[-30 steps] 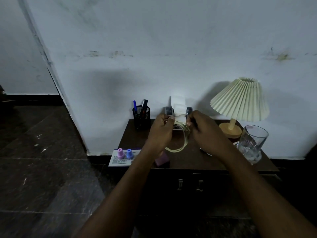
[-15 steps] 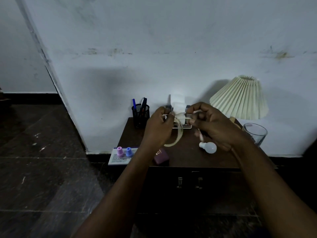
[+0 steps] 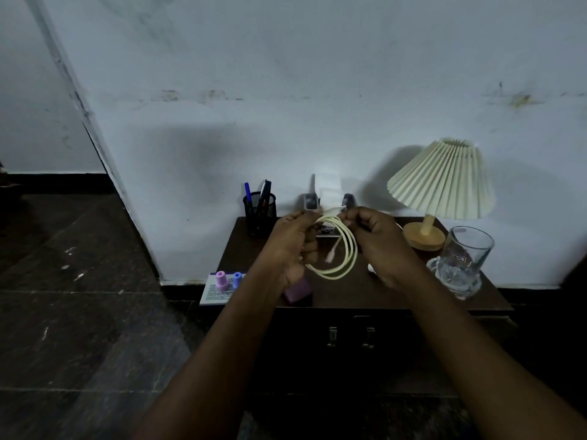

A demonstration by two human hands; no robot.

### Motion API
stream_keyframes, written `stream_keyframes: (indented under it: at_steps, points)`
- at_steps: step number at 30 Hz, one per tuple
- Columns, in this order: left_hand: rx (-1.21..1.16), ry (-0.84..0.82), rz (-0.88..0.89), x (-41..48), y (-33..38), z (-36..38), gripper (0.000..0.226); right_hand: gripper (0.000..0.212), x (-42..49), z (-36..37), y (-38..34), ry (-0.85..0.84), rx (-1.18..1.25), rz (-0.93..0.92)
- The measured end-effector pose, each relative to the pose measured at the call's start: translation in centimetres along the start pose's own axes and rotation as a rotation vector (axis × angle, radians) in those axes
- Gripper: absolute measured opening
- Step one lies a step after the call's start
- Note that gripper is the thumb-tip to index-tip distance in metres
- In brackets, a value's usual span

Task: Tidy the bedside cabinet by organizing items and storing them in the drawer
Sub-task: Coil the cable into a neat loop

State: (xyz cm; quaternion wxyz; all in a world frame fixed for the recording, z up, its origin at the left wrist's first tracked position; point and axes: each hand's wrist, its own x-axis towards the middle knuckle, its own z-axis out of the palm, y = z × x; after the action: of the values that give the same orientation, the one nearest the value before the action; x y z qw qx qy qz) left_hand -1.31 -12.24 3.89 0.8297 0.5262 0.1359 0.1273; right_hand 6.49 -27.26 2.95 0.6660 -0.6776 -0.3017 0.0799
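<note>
A pale yellow cable (image 3: 344, 249) hangs in loose coils above the dark wooden bedside cabinet (image 3: 374, 296). My left hand (image 3: 293, 246) pinches the coils at their top left. My right hand (image 3: 382, 246) grips the top right of the loops. One white plug end (image 3: 332, 256) dangles inside the coil. The drawer front (image 3: 349, 338) below the top is closed, with two small metal handles. A white object behind my right hand is mostly hidden.
A black mesh pen cup (image 3: 259, 214) stands at the back left. Two small bottles (image 3: 227, 279) sit on a white card at the front left, beside a purple bottle (image 3: 298, 292). A pleated lamp (image 3: 441, 185) and a glass mug (image 3: 460, 262) occupy the right side. A tissue holder (image 3: 328, 193) stands against the wall.
The cable has spread into a wider, rounder set of loops between my hands. My right hand has shifted down and now covers the white bulb-shaped object seen earlier.
</note>
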Motion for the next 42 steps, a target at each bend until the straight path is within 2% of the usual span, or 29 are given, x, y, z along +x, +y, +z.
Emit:
stream_keyframes:
  at_steps: [2, 4, 7, 10, 13, 15, 18, 21, 24, 26, 28, 30, 32, 34, 37, 40, 42]
  points:
    - [0.008, 0.030, 0.015, -0.1, 0.0, -0.1, 0.021, 0.019, 0.1, 0.3, -0.3, -0.056, 0.332, 0.220]
    - [0.047, 0.066, 0.033, -0.1, 0.0, 0.0, 0.017, 0.016, 0.0, 0.1, -1.0, -0.134, 0.522, 0.380]
    - [0.144, 0.121, 0.097, -0.4, 0.1, 0.3, 0.020, 0.017, -0.2, -0.3, -1.6, -0.231, 0.575, 0.530]
    - [0.198, 0.180, 0.161, -0.6, 0.1, 0.6, 0.022, 0.018, -0.1, -0.5, -1.3, -0.261, 0.551, 0.564]
    - [0.179, 0.201, 0.183, -0.3, -0.2, 0.6, 0.023, 0.021, 0.1, -0.3, -1.1, -0.230, 0.512, 0.473]
    - [0.216, 0.184, 0.187, 0.1, -0.5, 0.4, 0.021, 0.016, 0.1, -0.2, -0.7, -0.140, 0.301, 0.288]
    - [0.333, 0.155, 0.213, 0.3, -0.9, -0.1, 0.019, 0.025, 0.1, -0.4, -0.4, -0.037, -0.078, 0.040]
    - [0.585, 0.170, 0.224, 0.5, -1.2, -0.6, 0.020, 0.028, 0.2, -0.8, -0.2, 0.030, -0.468, -0.086]
    - [0.907, 0.317, 0.285, 0.8, -0.9, -1.6, 0.017, 0.013, 0.1, -1.1, -0.1, 0.094, -0.739, -0.156]
    - [0.852, 0.259, 0.344, 1.1, -0.6, -2.2, 0.015, 0.016, 0.3, -1.5, 0.0, 0.126, -0.733, -0.158]
    - [0.696, 0.158, 0.327, 0.7, -0.3, -1.8, 0.013, 0.014, 0.4, -1.9, -0.1, 0.087, -0.604, -0.119]
    - [0.702, 0.090, 0.317, 0.6, -0.3, -1.4, 0.007, 0.024, 0.5, -2.1, -0.3, 0.031, -0.467, -0.103]
    - [0.732, 0.002, 0.316, 0.6, -0.7, -1.2, 0.019, 0.037, 0.5, -2.1, -0.2, -0.020, -0.393, -0.125]
    - [0.724, -0.035, 0.303, 0.8, -0.9, -1.2, 0.022, 0.041, 0.5, -2.3, -0.1, -0.078, -0.338, -0.143]
    - [0.734, -0.077, 0.293, 0.7, -1.0, -1.7, 0.018, 0.031, 0.6, -3.3, 0.3, -0.116, -0.396, -0.132]
    - [0.779, -0.027, 0.346, 0.9, -0.9, -2.0, 0.009, 0.012, 1.1, -4.1, 1.0, -0.090, -0.595, -0.156]
    - [0.758, -0.004, 0.309, 0.8, -0.8, -1.7, 0.007, 0.014, 1.1, -3.9, 1.1, -0.065, -0.673, -0.196]
